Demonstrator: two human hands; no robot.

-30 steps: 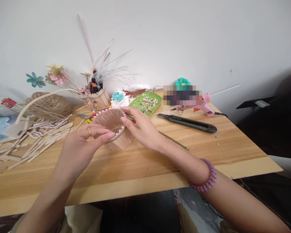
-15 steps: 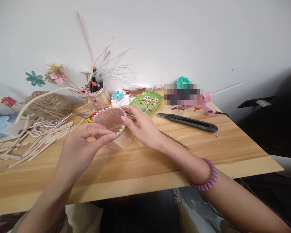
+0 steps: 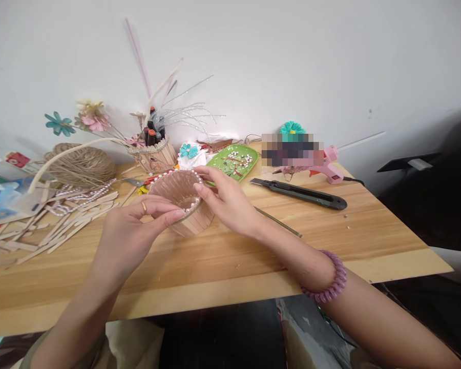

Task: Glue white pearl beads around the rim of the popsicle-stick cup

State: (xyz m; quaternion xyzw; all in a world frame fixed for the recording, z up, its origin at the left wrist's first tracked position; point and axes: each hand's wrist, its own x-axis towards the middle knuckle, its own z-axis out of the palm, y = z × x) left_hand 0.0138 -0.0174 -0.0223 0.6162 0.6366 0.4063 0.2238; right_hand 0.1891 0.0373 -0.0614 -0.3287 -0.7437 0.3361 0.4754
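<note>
A cup made of craft sticks [image 3: 194, 224] stands tilted toward me on the table, its inside shiny. A string of white pearl beads [image 3: 196, 177] runs along its rim. My left hand [image 3: 132, 230], with a ring on one finger, is closed at the near left rim, thumb and fingertips pinching the bead string there. My right hand [image 3: 226, 202] grips the cup's right side, thumb over the rim and fingers behind the far edge. Part of the rim is hidden under my left fingers.
Loose craft sticks [image 3: 71, 220], more pearl strings [image 3: 79, 197] and a twine ball [image 3: 80, 166] lie left. Behind are a decorated pen holder [image 3: 153, 156] and a green dish of beads [image 3: 249, 171]. A box cutter [image 3: 299, 193] and pink glue gun [image 3: 332, 166] lie right.
The whole view has shifted very slightly. Both hands keep the same hold on the cup and its bead trim.
</note>
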